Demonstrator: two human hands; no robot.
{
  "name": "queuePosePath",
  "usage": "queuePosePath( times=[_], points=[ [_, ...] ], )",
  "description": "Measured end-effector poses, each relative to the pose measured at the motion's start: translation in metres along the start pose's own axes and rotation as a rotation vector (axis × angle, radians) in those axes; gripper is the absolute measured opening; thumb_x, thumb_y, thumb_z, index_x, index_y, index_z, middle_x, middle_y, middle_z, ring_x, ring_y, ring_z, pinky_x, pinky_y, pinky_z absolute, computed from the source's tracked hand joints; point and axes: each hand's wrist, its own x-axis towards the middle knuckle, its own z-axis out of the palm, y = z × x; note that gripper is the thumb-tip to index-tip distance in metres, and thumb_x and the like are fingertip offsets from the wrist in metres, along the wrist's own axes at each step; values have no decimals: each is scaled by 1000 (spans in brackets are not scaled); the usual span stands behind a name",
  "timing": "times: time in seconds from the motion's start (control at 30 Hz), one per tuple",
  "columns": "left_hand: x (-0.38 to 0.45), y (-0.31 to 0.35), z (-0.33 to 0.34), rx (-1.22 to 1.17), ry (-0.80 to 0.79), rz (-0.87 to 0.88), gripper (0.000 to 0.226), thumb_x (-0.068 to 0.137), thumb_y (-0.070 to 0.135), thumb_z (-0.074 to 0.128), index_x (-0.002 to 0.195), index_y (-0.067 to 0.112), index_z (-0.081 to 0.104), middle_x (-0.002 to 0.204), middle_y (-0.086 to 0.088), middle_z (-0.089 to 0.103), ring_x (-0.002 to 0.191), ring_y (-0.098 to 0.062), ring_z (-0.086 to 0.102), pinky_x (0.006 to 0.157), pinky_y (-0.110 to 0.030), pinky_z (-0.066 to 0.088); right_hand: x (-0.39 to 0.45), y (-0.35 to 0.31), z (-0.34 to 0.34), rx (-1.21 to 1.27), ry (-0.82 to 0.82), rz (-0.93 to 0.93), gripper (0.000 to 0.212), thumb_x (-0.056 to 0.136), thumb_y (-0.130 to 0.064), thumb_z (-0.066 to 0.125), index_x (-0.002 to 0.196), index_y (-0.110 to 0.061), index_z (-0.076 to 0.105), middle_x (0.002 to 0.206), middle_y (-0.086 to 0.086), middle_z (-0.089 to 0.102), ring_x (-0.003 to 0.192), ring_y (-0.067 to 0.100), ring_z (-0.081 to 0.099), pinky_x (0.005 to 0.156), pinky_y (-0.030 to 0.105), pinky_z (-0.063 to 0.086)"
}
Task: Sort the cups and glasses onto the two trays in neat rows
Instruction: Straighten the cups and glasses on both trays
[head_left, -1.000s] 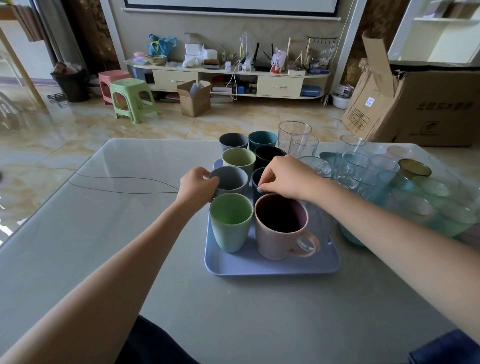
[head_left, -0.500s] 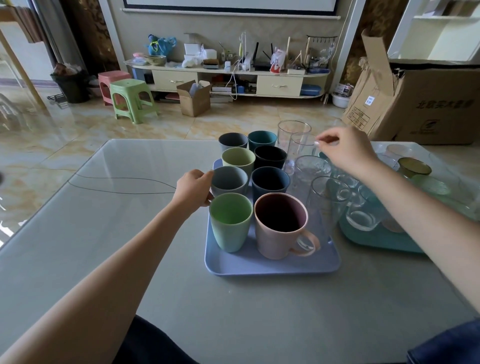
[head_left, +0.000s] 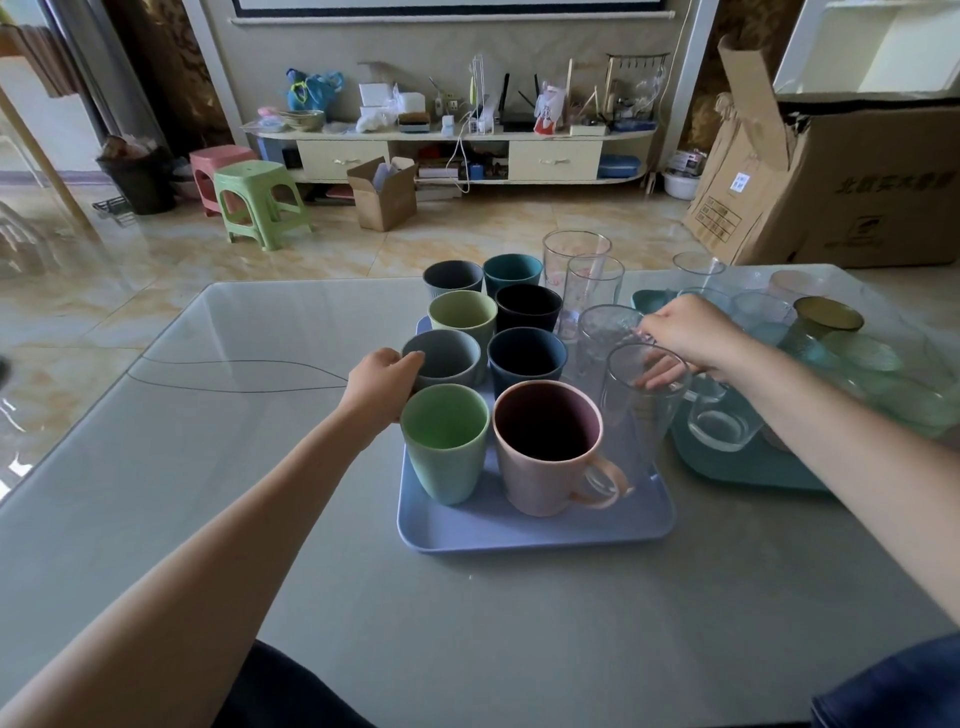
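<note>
Head view of the bench (head_left: 156, 519) with two trays side by side. The blue tray (head_left: 519, 535) carries opaque cups in two columns: nearest, a light green cup (head_left: 445, 441) and a pink mug (head_left: 545, 447) with its handle turned right; behind these a grey cup (head_left: 444, 358) and a navy cup (head_left: 527, 358); then a pale green cup (head_left: 462, 314) and a black cup (head_left: 529, 307); farthest, a dark grey cup (head_left: 453, 278) and a teal cup (head_left: 511, 270). Clear glasses stand along the tray's right side, the nearest a tall glass (head_left: 644, 410). The left hand (head_left: 382, 382) grips the grey cup, fingers curled round its left wall, thumb at the rim. The right hand (head_left: 685, 338) reaches over the glasses with curled fingertips on the far rim of the tall glass; whether it pinches the rim or only touches it cannot be told. The teal tray (head_left: 753, 462) to the right holds more glasses, among them a glass mug (head_left: 722, 421) and an amber-rimmed glass (head_left: 826, 317).
</note>
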Motion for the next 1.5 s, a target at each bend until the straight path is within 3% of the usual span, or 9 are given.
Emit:
queuePosePath(
  times=[0.27, 0.53, 0.63, 0.73, 0.87, 1.07, 1.2, 1.37, 1.5],
  points=[
    [1, 0, 1, -11, -3, -13, 28, 94, 35, 46, 79, 12, 53, 74, -5, 55, 60, -15, 52, 47, -23, 38, -3, -1, -3, -57, -50, 5, 21, 91, -6, 45, 103, 7, 56, 75, 19, 64, 66, 39, 70, 69, 46, 59],
    [2, 0, -2, -30, -31, -31, 36, 95, 42, 42, 97, 9, 57, 81, -8, 58, 60, -16, 55, 40, -20, 42, -6, -4, -5, -68, -44, 35, 25, 92, -11, 43, 109, 1, 58, 83, 15, 64, 74, 36, 71, 67, 42, 58],
    [8, 1, -10, 14, -6, -7, 44, 95, 48, 35, 99, 9, 55, 74, -10, 57, 56, -19, 53, 49, -25, 47, -7, -12, -12, -266, 134, -127, 25, 93, -23, 48, 113, -13, 60, 99, 4, 62, 75, 23, 65, 61, 30, 55],
    [23, 3, -23, 148, 136, 108, 47, 92, 52, 36, 103, 10, 54, 83, -12, 60, 65, -24, 55, 70, -35, 52, -5, -32, -12, -377, 308, -425, 23, 94, -21, 52, 109, -10, 65, 104, 6, 68, 77, 20, 61, 74, 30, 50],
    [42, 26, -29, 135, 153, 132, 40, 91, 49, 43, 93, 11, 55, 81, -10, 60, 66, -23, 55, 73, -39, 56, 1, -69, 8, -506, 101, -589, 18, 89, -21, 61, 99, -12, 73, 99, 3, 72, 85, 16, 63, 84, 33, 51],
    [61, 45, -6, 71, 1, 81, 29, 88, 34, 57, 69, 13, 54, 62, -2, 51, 53, -14, 45, 46, -21, 43, 32, -92, 45, -733, -120, -570, 18, 86, -25, 67, 101, -18, 74, 102, -2, 73, 95, 16, 65, 87, 35, 53],
    [69, 36, 1, 85, -53, 78, 14, 88, 25, 59, 86, 12, 62, 71, -1, 57, 62, -14, 51, 52, -21, 41, 39, -93, 57, -833, -96, -583, 13, 84, -26, 69, 96, -25, 75, 100, -6, 73, 98, 16, 63, 85, 33, 51],
    [71, 33, 2, 30, 79, 74, 11, 85, 14, 54, 93, 13, 62, 86, -4, 59, 87, -23, 59, 80, -36, 54, 37, -91, 62, -796, -120, -590, 12, 84, -23, 69, 94, -26, 75, 99, -7, 72, 97, 16, 62, 86, 37, 51],
    [70, 32, 2, 55, 140, 85, 17, 86, 14, 52, 100, 10, 61, 91, -4, 58, 93, -26, 60, 83, -38, 54, 35, -90, 62, -782, -107, -589, 13, 84, -23, 68, 94, -27, 74, 102, -6, 72, 101, 18, 61, 87, 36, 50]
  ],
)
